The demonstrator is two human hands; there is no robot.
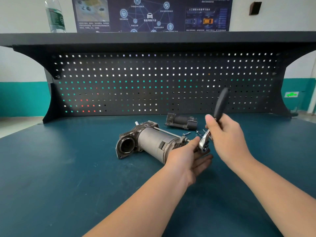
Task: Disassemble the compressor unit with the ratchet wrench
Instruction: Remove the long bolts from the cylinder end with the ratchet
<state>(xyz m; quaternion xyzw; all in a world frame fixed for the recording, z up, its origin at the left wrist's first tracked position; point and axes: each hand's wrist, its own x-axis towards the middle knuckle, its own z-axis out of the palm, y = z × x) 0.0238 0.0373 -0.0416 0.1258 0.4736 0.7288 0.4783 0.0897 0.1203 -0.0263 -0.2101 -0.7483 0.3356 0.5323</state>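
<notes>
Head view: compressor [150, 142] lies on its side on the teal bench [68, 168], frame centre, round opening facing 8 o'clock, far end at 3 o'clock. Left hand [185, 157] is against that far end, fingers fairly straight and spread under the ratchet head, thumb up beside it; whether it grips anything cannot be told. Right hand [225, 134] grasps the ratchet [213, 124] mid-shaft, fingers curled round it, black handle pointing to 12–1 o'clock, chrome head down at the compressor's end. A smaller dark part [182, 121] sits on the bench at 1 o'clock from the compressor, apart from it. Loose bolts [187, 133] lie between them. Pegboard [162, 82] behind; bottle [55, 16] on shelf at 11 o'clock.
</notes>
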